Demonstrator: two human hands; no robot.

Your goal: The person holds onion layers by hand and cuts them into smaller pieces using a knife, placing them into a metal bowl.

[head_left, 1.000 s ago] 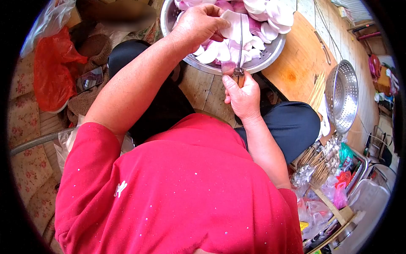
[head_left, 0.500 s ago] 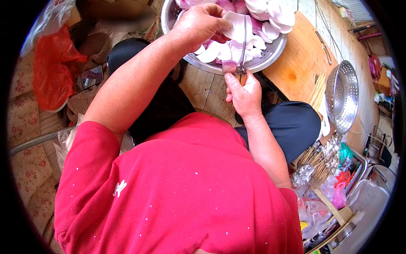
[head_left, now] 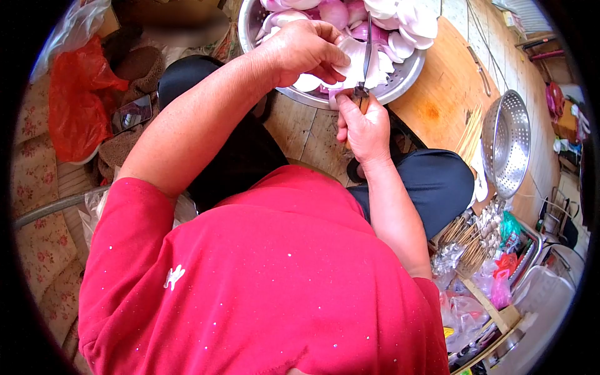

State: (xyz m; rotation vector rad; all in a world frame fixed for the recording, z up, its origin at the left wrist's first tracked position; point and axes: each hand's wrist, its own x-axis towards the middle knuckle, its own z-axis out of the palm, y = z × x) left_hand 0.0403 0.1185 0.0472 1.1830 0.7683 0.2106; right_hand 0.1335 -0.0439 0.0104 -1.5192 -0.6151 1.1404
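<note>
A metal colander (head_left: 405, 82) at the top of the head view holds peeled purple-and-white onions and loose onion layers (head_left: 417, 25). My left hand (head_left: 307, 53) is over its near left side, fingers closed on a pale onion piece (head_left: 357, 57). My right hand (head_left: 365, 130) grips a knife (head_left: 368, 49) by its wooden handle at the colander's near rim, blade pointing up and away. The blade lies along the right part of the onion piece; whether it cuts in, I cannot tell. Beside my right thumb is a small purple onion bit (head_left: 335, 100).
To the right is a wooden board (head_left: 431, 94) with another knife (head_left: 479, 70) and thin bamboo skewers (head_left: 470, 137). A perforated metal basin (head_left: 507, 144) stands tilted beside them. Filled skewers (head_left: 478, 234) and plastic bags lie lower right. On the left are a red plastic bag (head_left: 81, 103) and a phone (head_left: 134, 115).
My left hand has moved slightly down and right with the onion piece, which now lies lower beside the blade. The knife has shifted slightly right and upright.
</note>
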